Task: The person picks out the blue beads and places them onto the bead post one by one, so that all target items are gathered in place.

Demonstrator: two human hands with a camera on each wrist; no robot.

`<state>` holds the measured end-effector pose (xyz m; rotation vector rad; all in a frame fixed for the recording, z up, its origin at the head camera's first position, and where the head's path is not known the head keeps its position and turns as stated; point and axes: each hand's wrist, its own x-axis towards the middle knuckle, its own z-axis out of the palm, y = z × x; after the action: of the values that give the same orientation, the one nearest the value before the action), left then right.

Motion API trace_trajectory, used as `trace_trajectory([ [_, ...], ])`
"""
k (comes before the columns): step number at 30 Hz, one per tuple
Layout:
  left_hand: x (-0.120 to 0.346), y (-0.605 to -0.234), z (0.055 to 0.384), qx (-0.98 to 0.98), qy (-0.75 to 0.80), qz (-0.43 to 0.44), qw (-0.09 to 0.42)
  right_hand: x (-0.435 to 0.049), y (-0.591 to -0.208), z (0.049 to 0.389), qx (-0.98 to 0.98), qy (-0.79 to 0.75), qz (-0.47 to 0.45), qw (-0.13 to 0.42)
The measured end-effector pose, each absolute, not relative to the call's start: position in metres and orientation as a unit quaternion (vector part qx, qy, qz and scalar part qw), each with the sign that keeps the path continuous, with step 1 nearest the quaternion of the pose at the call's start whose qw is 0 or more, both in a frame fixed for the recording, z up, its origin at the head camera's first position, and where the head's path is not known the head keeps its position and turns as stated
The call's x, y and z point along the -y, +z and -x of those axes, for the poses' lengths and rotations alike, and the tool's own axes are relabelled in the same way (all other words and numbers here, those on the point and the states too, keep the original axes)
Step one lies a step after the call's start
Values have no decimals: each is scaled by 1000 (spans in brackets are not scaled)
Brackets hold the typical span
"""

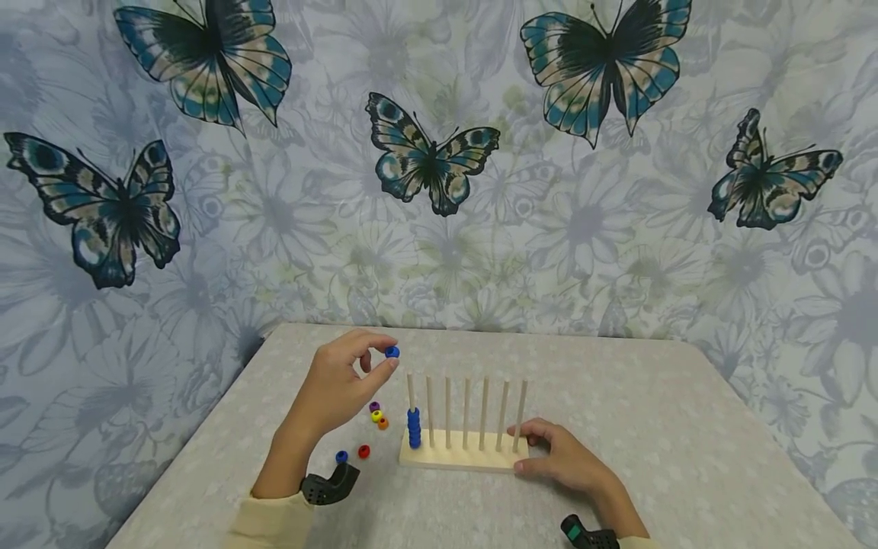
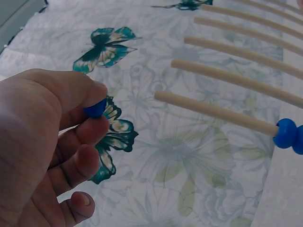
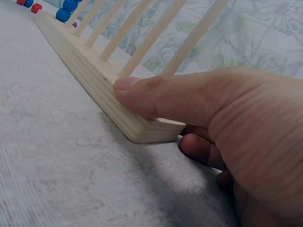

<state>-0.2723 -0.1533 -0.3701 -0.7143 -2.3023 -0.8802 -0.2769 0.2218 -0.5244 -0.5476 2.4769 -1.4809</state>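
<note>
My left hand (image 1: 343, 381) pinches a blue bead (image 1: 392, 351) between thumb and index finger, raised a little left of and above the leftmost peg (image 1: 411, 390). A wooden peg board (image 1: 458, 458) with several upright pegs stands on the table. Stacked low on that leftmost peg are several blue beads (image 1: 414, 429); the other pegs are bare. In the left wrist view the pinched blue bead (image 2: 95, 109) shows between the fingertips, apart from the peg tip. My right hand (image 1: 565, 460) grips the board's right end, its thumb (image 3: 142, 92) on the near edge.
Left of the board lie a purple bead (image 1: 374, 406), a yellow bead (image 1: 376, 416) and an orange bead (image 1: 382, 424) close together. Nearer to me are a red bead (image 1: 364, 451) and a loose blue bead (image 1: 341, 457). A butterfly-patterned wall covering (image 1: 439, 267) rises behind the table (image 1: 617, 396).
</note>
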Motion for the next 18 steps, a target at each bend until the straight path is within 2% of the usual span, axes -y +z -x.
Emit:
trace_trajectory([
  [5,148,-375,272,869,-321,283,248,-223,-526,276,-837,-505,185,103],
  [18,138,-381,272,886,-287,290,222,-224,-525,275,-845,-495,181,92],
])
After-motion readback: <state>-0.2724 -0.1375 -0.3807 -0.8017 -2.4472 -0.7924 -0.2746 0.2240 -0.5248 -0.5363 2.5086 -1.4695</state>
